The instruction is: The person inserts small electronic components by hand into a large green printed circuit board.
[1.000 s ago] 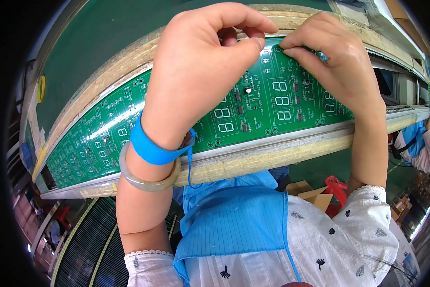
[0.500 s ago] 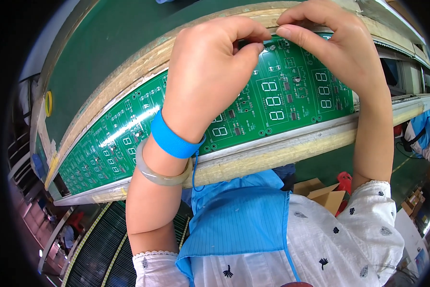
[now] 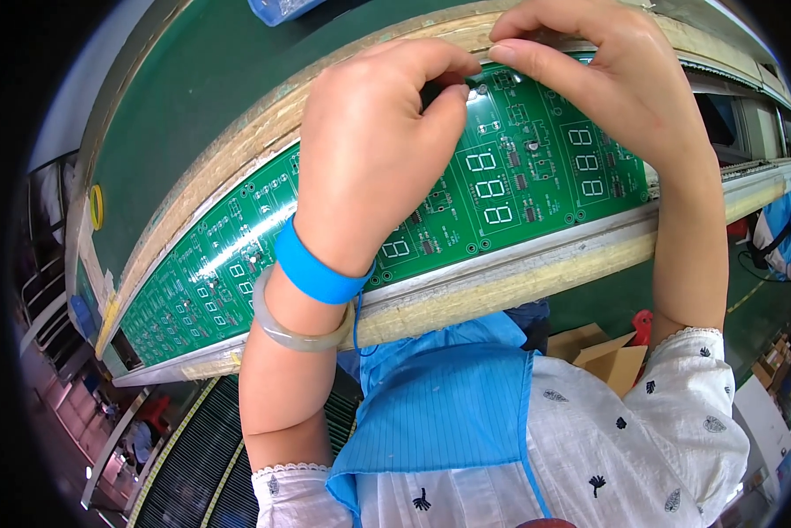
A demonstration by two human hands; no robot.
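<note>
My left hand [image 3: 373, 167] and right hand [image 3: 607, 79] pinch together over a small part, too tiny to identify, at the far edge of the green circuit board [image 3: 501, 189] beneath them. I judge the seating unfinished; much of the board toward my left looks unpopulated.

A wooden-edged conveyor rail [image 3: 501, 290] carries a row of green circuit boards [image 3: 501, 176].
</note>
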